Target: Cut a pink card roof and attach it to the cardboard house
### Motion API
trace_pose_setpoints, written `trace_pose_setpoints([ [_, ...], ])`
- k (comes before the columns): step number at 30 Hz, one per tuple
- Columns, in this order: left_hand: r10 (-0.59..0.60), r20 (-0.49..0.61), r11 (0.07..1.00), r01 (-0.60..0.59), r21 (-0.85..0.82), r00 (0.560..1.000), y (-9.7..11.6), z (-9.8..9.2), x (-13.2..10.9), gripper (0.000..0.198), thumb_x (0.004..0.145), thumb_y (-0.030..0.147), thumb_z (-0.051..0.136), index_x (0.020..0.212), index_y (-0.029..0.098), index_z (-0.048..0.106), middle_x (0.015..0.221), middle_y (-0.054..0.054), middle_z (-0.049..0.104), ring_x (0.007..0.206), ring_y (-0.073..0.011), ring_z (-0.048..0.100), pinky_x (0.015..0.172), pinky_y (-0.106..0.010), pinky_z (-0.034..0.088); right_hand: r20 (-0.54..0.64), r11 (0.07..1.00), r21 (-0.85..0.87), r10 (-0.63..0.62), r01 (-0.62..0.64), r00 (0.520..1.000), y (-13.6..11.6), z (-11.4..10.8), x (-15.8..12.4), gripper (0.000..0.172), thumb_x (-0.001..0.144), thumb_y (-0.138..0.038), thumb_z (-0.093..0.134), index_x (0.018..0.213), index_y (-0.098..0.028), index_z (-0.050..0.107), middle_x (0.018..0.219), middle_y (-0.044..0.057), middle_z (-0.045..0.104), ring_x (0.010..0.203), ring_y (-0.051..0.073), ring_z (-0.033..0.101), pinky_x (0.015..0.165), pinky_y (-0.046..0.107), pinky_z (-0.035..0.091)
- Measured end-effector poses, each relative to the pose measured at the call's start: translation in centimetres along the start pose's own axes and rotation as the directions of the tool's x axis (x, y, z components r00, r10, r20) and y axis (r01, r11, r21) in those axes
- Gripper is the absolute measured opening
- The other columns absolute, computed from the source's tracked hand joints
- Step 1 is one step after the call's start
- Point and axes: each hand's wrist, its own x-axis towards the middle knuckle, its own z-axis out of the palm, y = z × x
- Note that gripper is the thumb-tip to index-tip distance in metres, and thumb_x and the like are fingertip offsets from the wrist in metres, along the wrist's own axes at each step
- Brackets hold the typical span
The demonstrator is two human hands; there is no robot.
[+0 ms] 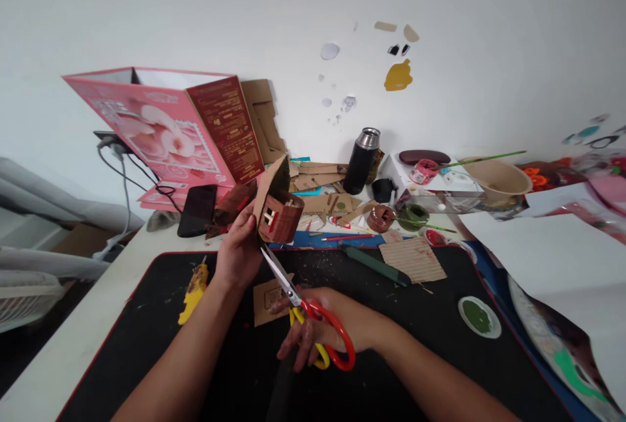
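My left hand (240,246) grips a small cardboard model house (283,220), its reddish-brown wall showing a window with a red sill. A flat cardboard piece (267,190) stands along the model's left side, tilted up. In my right hand (313,331) is a pair of scissors (281,275) with one red and one yellow handle loop. Their blades point up and left, the tips close to the bottom of the model; I cannot tell whether they touch it. Below the blades a square of cardboard (264,304) lies on the black mat (235,370).
A yellow glue gun-like piece (194,291) lies left, a green utility knife (375,264) and corrugated cardboard (413,259) right. Behind are a black thermos (362,161), paint jars (380,218), a phone (197,211) and a pink box (166,128). A dish of green paint (479,316) sits far right.
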Motion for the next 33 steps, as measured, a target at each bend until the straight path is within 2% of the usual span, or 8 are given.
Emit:
trace_pose_setpoints([
  [4,-0.009,-0.012,1.0,0.009,-0.004,1.0,-0.2,0.0,-0.1,0.046,0.077,0.033,0.092,0.119,0.022,0.078,0.112,-0.003,0.081,0.095,-0.0187,0.074,0.085,-0.026,0.057,-0.034,0.999,-0.047,-0.029,0.027,0.999,-0.5,0.2,-0.5,0.094,0.076,-0.075,0.084,0.145,-0.018,0.056,0.099,0.015,0.079,0.069,0.018,0.077,0.063,0.025,0.058],
  [7,-0.009,-0.012,1.0,0.009,0.016,1.0,-0.4,-0.1,-0.1,0.044,0.076,0.034,0.092,0.116,0.021,0.079,0.113,-0.004,0.081,0.097,-0.0194,0.074,0.086,-0.027,0.056,-0.055,0.995,-0.093,-0.034,0.029,0.998,-1.4,0.6,-1.1,0.098,0.076,-0.081,0.079,0.146,-0.016,0.056,0.098,0.014,0.079,0.069,0.019,0.076,0.061,0.025,0.057],
  [16,-0.019,-0.038,0.998,0.021,0.061,0.999,-0.6,0.1,-0.4,0.046,0.071,0.035,0.095,0.113,0.023,0.08,0.111,-0.003,0.082,0.096,-0.0197,0.074,0.082,-0.026,0.056,-0.083,0.994,-0.109,-0.041,0.031,0.996,-2.2,1.1,-1.6,0.094,0.076,-0.081,0.078,0.142,-0.017,0.061,0.09,0.011,0.078,0.063,0.017,0.074,0.057,0.023,0.055],
  [23,-0.019,-0.016,0.998,0.02,0.066,1.0,-0.6,0.1,-0.4,0.049,0.072,0.035,0.094,0.117,0.022,0.079,0.11,-0.005,0.082,0.103,-0.0243,0.075,0.084,-0.03,0.056,-0.015,0.997,-0.069,-0.041,0.04,0.999,-0.8,0.4,-1.8,0.091,0.079,-0.074,0.082,0.148,-0.019,0.057,0.097,0.012,0.079,0.069,0.018,0.077,0.062,0.025,0.057],
  [27,-0.009,-0.005,1.0,0.01,0.017,1.0,-0.2,0.0,-0.2,0.046,0.075,0.034,0.092,0.117,0.021,0.078,0.11,-0.005,0.082,0.094,-0.0214,0.076,0.08,-0.028,0.058,0.03,0.999,-0.044,-0.021,0.022,0.999,0.8,-0.1,-1.7,0.089,0.083,-0.068,0.083,0.152,-0.022,0.053,0.106,0.015,0.079,0.076,0.019,0.078,0.068,0.026,0.058],
  [30,-0.006,0.004,1.0,0.006,-0.018,1.0,0.1,0.2,-0.1,0.044,0.075,0.031,0.092,0.116,0.022,0.078,0.108,-0.003,0.083,0.091,-0.0193,0.076,0.079,-0.026,0.059,0.028,1.0,-0.008,-0.019,0.019,0.999,1.2,-0.1,-1.7,0.092,0.079,-0.066,0.087,0.153,-0.022,0.053,0.112,0.016,0.078,0.086,0.019,0.079,0.074,0.025,0.057],
  [33,-0.008,0.008,1.0,0.008,-0.023,1.0,0.1,0.4,-0.2,0.042,0.075,0.031,0.092,0.114,0.023,0.079,0.106,-0.003,0.083,0.092,-0.0197,0.076,0.079,-0.027,0.059,0.022,0.999,-0.034,-0.025,0.026,0.999,0.6,0.3,-2.0,0.092,0.079,-0.071,0.084,0.151,-0.021,0.055,0.107,0.014,0.078,0.077,0.017,0.077,0.068,0.023,0.056],
])
